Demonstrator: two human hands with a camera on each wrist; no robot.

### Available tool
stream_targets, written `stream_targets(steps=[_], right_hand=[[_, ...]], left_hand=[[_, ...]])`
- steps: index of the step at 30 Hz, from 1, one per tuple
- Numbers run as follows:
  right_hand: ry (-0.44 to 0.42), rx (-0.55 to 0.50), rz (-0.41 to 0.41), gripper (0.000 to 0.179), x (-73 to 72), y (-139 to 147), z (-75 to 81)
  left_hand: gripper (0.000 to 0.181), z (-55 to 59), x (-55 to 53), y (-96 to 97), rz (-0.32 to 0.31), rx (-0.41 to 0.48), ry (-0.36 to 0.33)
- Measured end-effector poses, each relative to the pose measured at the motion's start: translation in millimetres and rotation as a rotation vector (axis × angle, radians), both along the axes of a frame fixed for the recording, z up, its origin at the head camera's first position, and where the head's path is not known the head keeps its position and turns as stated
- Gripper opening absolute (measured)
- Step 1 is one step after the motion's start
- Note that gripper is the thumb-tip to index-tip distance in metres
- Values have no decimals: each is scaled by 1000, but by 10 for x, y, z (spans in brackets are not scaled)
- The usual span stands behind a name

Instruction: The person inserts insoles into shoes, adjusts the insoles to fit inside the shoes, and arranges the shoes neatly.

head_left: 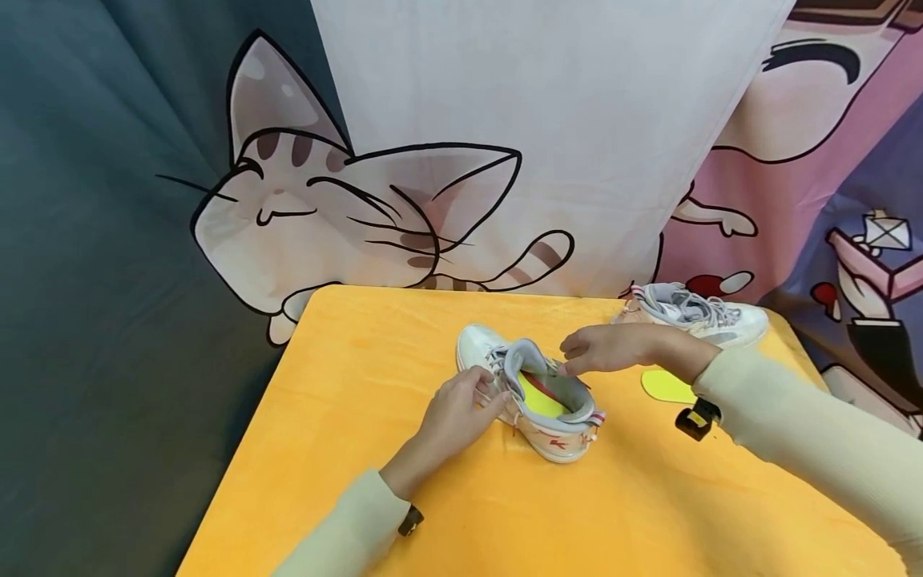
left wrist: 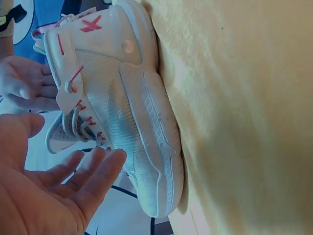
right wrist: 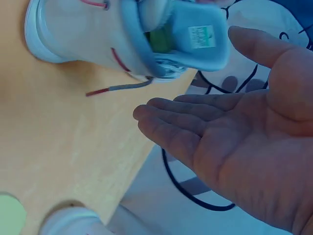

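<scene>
A white sneaker [head_left: 555, 439] with red marks stands upright on the table, its toe pointing to the far left. Inside it lies a yellow-green insole [head_left: 539, 397]. On the near side, my left hand [head_left: 456, 413] is at the laces, its fingertips beside the shoe; the left wrist view shows these fingers [left wrist: 100, 178] extended and holding nothing. Across the opening, my right hand [head_left: 609, 348] hovers near the collar and tongue. Its palm and straight fingers [right wrist: 171, 132] show in the right wrist view with nothing in them. A loose lace [right wrist: 120, 88] hangs from the shoe.
A second white sneaker [head_left: 735, 320] stands at the back right of the yellow-covered table [head_left: 389, 336], partly behind my right forearm. Another yellow-green insole [head_left: 665, 386] lies flat before it. A curtain with a printed cat [head_left: 303, 200] hangs behind the table.
</scene>
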State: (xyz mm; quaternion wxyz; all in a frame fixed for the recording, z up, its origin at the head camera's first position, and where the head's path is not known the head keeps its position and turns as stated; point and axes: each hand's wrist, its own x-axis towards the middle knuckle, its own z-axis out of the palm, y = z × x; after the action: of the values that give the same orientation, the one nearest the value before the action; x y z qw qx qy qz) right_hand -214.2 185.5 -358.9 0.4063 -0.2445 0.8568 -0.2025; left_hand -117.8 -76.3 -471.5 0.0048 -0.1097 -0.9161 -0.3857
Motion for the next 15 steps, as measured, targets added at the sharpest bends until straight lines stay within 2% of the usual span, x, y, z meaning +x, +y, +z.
stream_targets(steps=[5, 11, 15], right_hand=[[19, -45, -33, 64, -24, -23, -250], [70, -99, -105, 54, 16, -44, -510], [99, -95, -138, 52, 40, -48, -623]], left_hand=[[43, -14, 42, 15, 4, 11, -26], [43, -20, 52, 65, 12, 45, -50], [51, 4, 52, 115, 8, 58, -121]])
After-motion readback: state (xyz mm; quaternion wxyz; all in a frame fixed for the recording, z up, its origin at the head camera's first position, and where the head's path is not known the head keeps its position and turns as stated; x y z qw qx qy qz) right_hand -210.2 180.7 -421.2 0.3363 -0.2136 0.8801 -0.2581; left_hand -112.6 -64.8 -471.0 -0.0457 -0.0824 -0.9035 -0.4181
